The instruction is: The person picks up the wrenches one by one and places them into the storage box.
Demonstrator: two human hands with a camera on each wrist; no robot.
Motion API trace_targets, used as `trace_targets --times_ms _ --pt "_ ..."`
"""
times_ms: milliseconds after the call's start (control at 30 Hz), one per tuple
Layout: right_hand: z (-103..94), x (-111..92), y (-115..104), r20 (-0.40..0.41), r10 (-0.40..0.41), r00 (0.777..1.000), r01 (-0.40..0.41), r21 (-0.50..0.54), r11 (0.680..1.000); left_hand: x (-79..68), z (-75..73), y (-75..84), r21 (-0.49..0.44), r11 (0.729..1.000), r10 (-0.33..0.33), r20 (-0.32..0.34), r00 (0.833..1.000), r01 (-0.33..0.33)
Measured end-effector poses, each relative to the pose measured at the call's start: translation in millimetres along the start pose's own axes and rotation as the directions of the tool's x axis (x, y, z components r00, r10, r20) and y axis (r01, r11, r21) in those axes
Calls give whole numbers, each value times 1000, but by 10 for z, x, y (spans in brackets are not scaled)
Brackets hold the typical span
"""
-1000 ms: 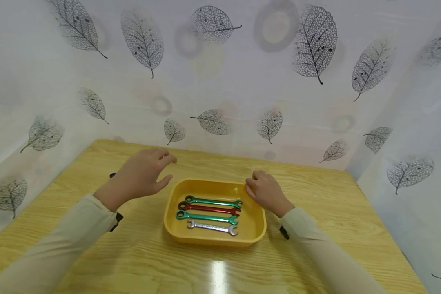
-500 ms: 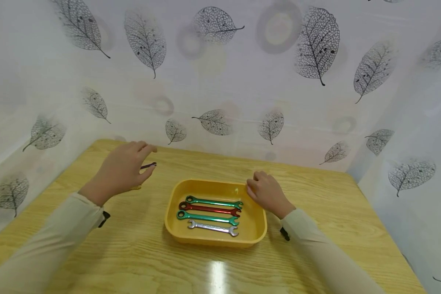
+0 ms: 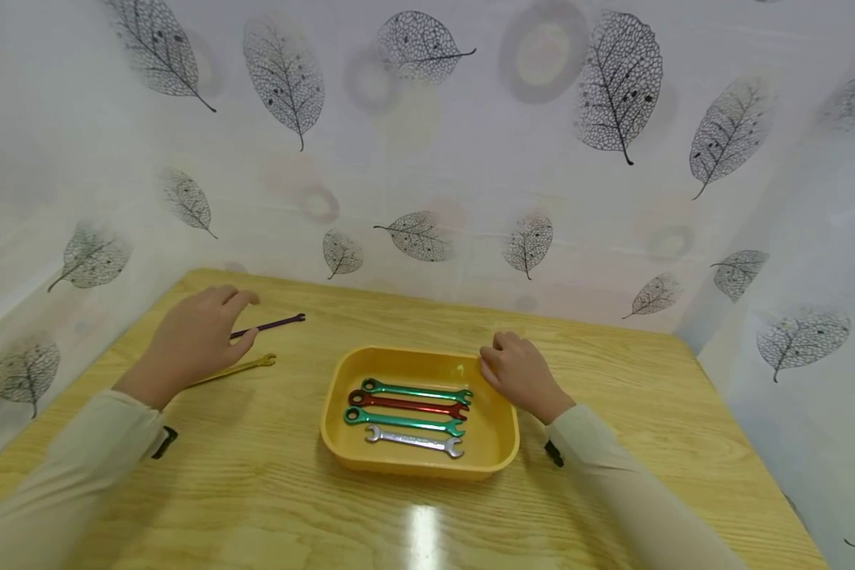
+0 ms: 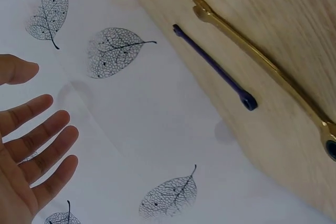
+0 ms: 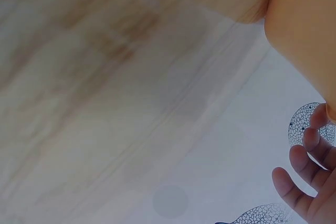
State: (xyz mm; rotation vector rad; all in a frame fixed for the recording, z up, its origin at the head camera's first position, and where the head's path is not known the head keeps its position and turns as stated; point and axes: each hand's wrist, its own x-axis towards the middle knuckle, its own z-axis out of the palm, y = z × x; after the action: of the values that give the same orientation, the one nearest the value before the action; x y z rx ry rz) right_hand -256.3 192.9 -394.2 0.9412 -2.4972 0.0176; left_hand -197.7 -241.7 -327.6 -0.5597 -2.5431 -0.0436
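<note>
My left hand [image 3: 192,340] is held over the table's left side, its fingers relaxed and apart, holding nothing. Beneath and beside it lie a thin purple wrench [image 3: 278,324] and a gold wrench [image 3: 238,370]; the left wrist view shows both whole or nearly so. My right hand [image 3: 520,376] grips the back right corner of a yellow plastic tray [image 3: 420,469], with curled fingers outside the wall [image 5: 304,24]. Inside the tray, side by side, are a green wrench [image 3: 416,391], a red wrench [image 3: 409,404], a second green wrench [image 3: 402,420] and a silver open-end wrench [image 3: 413,440].
A light wood-grain table [image 3: 271,491] carries everything. Behind it and along both sides hangs a pale sheet [image 3: 427,158] printed with dark leaves. A dark strap [image 3: 164,442] shows at my left wrist, and another [image 3: 553,453] at the right.
My left hand has moved left, away from the tray, uncovering the purple and gold wrenches. The right hand and the tray have stayed in place.
</note>
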Motion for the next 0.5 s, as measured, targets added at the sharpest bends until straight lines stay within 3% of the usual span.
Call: trace_targets --times_ms 233,500 --pt "-2 -1 0 9 4 1000 -4 -5 1000 -139 20 -99 -14 998 -52 81 995 53" --pt "-18 -5 -3 14 5 1000 -5 -3 1000 -283 93 -225 -13 997 -74 95 993 76"
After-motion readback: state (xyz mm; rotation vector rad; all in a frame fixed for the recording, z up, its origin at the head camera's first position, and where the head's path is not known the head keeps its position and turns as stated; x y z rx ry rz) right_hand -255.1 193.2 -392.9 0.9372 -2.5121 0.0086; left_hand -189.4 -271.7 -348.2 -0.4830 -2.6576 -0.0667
